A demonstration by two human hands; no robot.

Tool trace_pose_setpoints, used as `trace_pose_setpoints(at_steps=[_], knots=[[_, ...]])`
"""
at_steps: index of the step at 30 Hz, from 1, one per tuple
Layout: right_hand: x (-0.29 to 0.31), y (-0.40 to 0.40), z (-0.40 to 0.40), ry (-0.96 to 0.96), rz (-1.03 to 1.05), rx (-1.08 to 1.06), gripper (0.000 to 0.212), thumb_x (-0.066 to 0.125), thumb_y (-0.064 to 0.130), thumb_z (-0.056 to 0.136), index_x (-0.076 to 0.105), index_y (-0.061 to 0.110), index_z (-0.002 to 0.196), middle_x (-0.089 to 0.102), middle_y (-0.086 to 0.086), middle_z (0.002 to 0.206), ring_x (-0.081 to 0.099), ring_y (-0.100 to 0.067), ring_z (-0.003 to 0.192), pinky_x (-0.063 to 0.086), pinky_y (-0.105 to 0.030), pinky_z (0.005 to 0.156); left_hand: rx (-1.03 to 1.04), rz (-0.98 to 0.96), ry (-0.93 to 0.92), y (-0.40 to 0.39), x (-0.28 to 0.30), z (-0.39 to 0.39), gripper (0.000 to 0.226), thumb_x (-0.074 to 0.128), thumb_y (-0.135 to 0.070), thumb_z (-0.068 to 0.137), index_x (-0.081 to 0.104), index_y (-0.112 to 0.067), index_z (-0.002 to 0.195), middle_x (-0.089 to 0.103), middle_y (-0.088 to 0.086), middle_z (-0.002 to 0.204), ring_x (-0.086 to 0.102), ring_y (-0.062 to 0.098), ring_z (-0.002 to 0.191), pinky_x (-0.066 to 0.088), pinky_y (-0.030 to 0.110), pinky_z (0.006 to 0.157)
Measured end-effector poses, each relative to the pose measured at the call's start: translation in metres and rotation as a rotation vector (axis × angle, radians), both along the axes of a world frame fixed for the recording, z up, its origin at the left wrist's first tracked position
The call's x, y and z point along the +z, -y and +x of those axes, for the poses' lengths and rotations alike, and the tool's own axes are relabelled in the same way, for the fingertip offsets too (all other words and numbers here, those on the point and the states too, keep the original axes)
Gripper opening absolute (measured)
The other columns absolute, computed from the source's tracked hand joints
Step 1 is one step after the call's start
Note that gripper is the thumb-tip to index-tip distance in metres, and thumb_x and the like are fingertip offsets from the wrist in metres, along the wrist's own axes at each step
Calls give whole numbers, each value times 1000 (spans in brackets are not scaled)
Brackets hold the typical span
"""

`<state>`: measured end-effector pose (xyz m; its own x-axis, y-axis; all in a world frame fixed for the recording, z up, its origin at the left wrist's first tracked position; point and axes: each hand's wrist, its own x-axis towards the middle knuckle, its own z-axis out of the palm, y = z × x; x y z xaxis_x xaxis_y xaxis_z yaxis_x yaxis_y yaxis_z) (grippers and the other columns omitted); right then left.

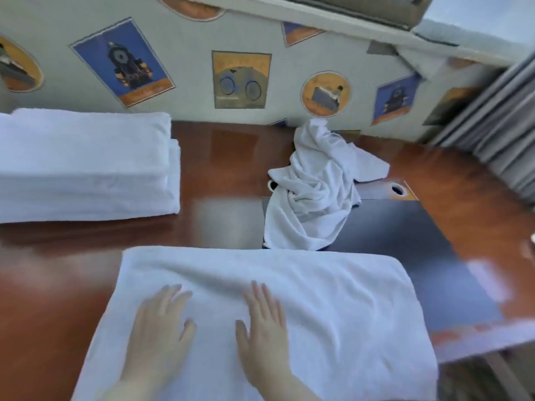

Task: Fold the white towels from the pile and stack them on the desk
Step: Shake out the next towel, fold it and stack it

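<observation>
Both hands lie flat on the folded towel (318, 308), which rests on the desk (225, 157) nearest the person. The left hand (157, 328) and the right hand (262, 328) have straight, slightly spread fingers (257, 290) that press the cloth and hold nothing. The towel's long axis runs left to right, across the way the fingers point. Beyond the fingertips, well apart, a crumpled towel (315, 186) lies near the wall. Far to the left of the fingers sits the stack of folded towels (84, 166).
</observation>
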<state>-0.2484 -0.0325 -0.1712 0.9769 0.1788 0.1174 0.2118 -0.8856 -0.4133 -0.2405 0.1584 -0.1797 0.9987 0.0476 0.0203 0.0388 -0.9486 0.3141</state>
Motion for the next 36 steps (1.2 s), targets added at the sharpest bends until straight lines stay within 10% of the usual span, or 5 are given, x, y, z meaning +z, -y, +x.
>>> trace_pose_setpoints(at_steps=[3,7,17,28,36], knots=[[-11,93,-19,-122,-229,-496,73,76,41,75,54,15,139,47,-15,146,35,-32,137,33,-51,109,-270,-50,68,80,4,-2,62,29,-53,90,45,-13,135,26,0,160,1,13,149,8,45,117],[-27,146,-25,-401,-131,-453,72,31,59,96,-1,35,156,-26,11,154,-12,-16,151,-10,-40,119,-256,-2,-219,109,-9,-6,95,-4,-69,90,56,-12,136,49,14,144,38,29,136,37,69,95],[-13,294,-39,-511,125,-1127,86,42,67,92,10,20,156,8,-8,163,9,-28,149,15,-46,119,-556,77,-62,215,-10,-17,73,4,-63,95,32,-19,145,-1,-2,163,-10,17,150,2,44,114],[-47,333,24,-334,-219,-502,61,12,60,99,-30,48,142,-24,6,161,-20,-21,149,-10,-49,119,-315,198,-199,282,-30,25,76,3,-66,93,34,-27,151,21,3,161,12,28,148,10,59,112],[-20,399,49,-341,-40,-452,76,48,59,92,16,29,155,15,0,162,14,-23,148,21,-43,117,-167,185,-161,320,-24,52,81,-5,-71,82,-2,-33,154,-18,-7,160,-23,15,147,-15,55,113]])
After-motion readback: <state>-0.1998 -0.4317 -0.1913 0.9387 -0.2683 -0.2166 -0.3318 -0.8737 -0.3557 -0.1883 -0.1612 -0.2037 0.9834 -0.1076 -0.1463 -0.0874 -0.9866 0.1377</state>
